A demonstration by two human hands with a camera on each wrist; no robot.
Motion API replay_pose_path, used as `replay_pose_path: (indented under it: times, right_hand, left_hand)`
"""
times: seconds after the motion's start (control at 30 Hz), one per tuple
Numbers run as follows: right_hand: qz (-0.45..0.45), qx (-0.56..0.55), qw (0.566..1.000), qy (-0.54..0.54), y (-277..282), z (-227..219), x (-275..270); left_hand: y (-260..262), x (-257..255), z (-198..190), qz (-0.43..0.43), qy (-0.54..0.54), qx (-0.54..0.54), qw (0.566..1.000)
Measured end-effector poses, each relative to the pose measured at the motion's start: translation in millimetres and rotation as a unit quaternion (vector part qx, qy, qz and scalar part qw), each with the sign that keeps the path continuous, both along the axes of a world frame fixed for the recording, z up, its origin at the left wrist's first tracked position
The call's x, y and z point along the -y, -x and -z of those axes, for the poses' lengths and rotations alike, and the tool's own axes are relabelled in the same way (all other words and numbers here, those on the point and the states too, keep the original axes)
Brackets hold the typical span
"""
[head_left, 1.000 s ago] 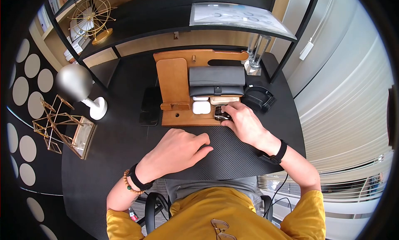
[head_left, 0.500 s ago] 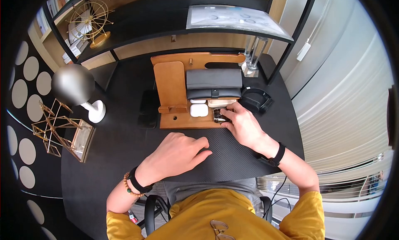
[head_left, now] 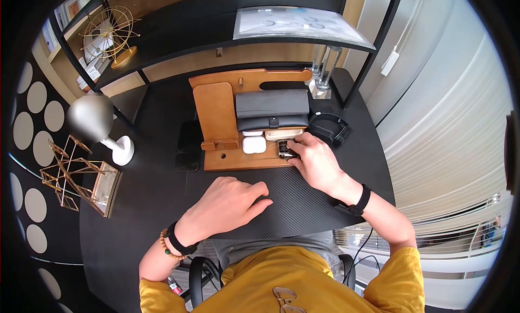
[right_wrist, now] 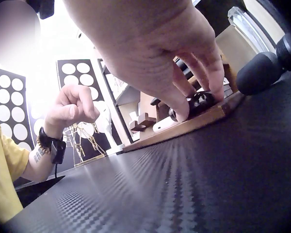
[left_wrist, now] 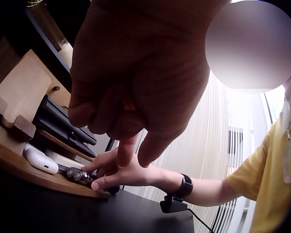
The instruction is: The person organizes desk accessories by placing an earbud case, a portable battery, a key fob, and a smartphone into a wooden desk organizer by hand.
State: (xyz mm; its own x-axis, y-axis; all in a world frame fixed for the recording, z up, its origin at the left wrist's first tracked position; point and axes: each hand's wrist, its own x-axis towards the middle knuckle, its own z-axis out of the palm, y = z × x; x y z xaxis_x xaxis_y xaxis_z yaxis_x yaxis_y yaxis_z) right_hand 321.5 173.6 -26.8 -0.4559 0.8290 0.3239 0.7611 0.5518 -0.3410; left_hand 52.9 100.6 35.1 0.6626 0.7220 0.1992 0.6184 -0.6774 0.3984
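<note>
My right hand pinches a small black-and-silver object between thumb and fingers at the front right of a wooden desk organizer. Two round, ringed faces show on this object in the left wrist view; its far side is hidden by the fingers. Just left of it lies a white earbuds case. Over the desk in front of the organizer hovers my left hand, holding nothing, thumb and index finger apart and the other fingers loosely curled.
A dark grey case and a black case lie on the organizer. Black headphones stand to its right, a black phone to its left. Farther left are a white lamp and a gold wire ornament. A shelf spans the back.
The right fingers have shifted slightly on the black-and-silver object, which stays at the organizer's front right. The left hand stays nearly still. The head view has swung a little.
</note>
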Motion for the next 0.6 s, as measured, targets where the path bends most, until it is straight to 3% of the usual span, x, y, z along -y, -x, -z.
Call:
replay_pose_path:
  times: [0.4,0.6]
  right_hand:
    - [-0.031,-0.004,0.999,-0.018,-1.3,-1.8,0.1]
    - [-0.02,-0.016,1.0,-0.007,-0.8,-25.4,13.0]
  left_hand:
    - [10.1,2.8,9.9,-0.002,0.025,-0.032,0.999]
    - [27.1,6.1,6.3,-0.01,0.096,-0.065,0.993]
